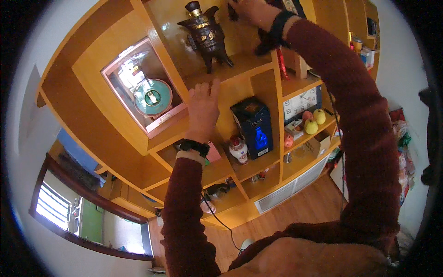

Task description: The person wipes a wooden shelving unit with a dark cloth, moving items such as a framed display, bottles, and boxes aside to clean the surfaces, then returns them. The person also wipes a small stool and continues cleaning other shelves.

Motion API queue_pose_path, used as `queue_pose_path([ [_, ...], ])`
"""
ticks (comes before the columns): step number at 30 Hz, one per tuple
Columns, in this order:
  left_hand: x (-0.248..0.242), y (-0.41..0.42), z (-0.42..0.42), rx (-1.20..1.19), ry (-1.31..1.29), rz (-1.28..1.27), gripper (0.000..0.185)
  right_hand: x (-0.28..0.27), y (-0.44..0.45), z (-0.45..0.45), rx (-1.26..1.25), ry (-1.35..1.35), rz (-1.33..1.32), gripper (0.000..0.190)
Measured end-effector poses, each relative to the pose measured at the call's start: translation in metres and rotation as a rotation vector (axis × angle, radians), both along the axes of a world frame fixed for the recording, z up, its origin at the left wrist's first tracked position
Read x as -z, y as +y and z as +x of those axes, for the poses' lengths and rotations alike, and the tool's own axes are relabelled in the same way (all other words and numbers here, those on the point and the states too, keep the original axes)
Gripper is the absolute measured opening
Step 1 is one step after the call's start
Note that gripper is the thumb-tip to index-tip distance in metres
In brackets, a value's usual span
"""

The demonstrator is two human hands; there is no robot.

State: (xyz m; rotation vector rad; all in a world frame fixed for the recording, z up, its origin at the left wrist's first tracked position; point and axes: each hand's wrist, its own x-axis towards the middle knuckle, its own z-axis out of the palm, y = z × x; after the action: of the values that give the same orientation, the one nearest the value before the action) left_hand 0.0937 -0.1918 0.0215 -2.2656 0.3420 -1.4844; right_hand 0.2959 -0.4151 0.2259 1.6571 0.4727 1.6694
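My left hand (203, 109) rests its fingertips at the front edge of a wooden shelf (235, 71), palm down, with nothing visible in it. Just above it on that shelf stands a dark three-legged vessel (207, 36) with gold-coloured bands. My right hand (251, 12) reaches up at the top edge of the view, right of the vessel. Its fingers are near a small dark thing (232, 13); whether they hold it is unclear. A dark object (264, 43) hangs or stands below my right wrist, partly hidden. Both wrists wear black straps.
A framed case with a green plate (153, 97) stands left. Lower compartments hold a dark blue box (254, 128), a white bottle with a red cap (238, 150), a square clock (300, 104) and yellow-green fruit (311, 127). Black cables run down beside both arms.
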Motion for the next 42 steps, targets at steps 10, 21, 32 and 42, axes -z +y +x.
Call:
queue_pose_path([
  [10, -0.001, 0.002, -0.005, 0.065, -0.007, 0.006, 0.055, 0.097, -0.004, -0.001, -0.017, 0.575, -0.317, 0.029],
  [21, 0.002, -0.003, -0.002, 0.055, -0.085, -0.005, 0.050, -0.084, -0.024, -0.110, -1.551, 0.736, 0.314, 0.015],
  [32, 0.004, -0.006, -0.010, -0.023, -0.039, -0.013, 0.045, -0.148, 0.133, -0.125, -1.567, 0.080, 0.286, 0.027],
  [42, 0.008, -0.005, 0.001, 0.052, -0.098, -0.097, 0.039, -0.069, 0.183, -0.122, -1.755, 0.236, -0.031, 0.057],
])
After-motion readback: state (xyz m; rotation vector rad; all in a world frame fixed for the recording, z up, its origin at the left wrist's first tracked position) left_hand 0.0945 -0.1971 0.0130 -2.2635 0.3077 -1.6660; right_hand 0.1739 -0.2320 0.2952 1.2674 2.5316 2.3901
